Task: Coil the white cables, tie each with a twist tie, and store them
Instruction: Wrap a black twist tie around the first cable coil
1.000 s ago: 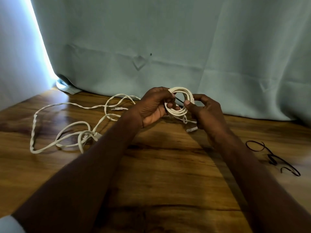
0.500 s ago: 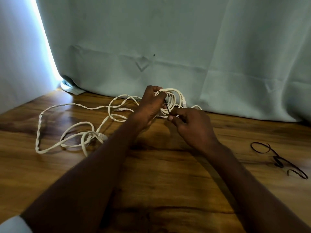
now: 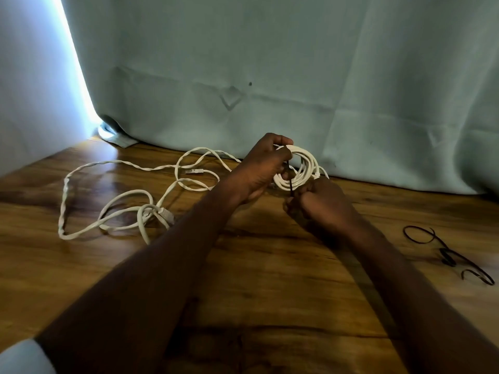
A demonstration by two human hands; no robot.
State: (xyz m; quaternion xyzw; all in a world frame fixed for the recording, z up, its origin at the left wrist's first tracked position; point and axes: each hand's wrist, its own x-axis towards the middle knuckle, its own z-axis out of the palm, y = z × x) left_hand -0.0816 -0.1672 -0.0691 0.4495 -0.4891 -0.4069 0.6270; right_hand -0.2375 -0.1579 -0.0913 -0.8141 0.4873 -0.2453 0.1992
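A coiled white cable is held just above the wooden table near the curtain. My left hand grips the coil's left side. A thin black twist tie runs down across the coil, and my right hand below pinches its lower end. A second white cable lies loose and tangled on the table to the left, with plugs showing.
Spare black twist ties lie on the table at the right. A pale green curtain hangs along the table's far edge, with bright light at its left gap.
My right hand has dropped from the coil's right side to below it, pulling the black tie down across the coil. The coil has tilted and sunk a little.
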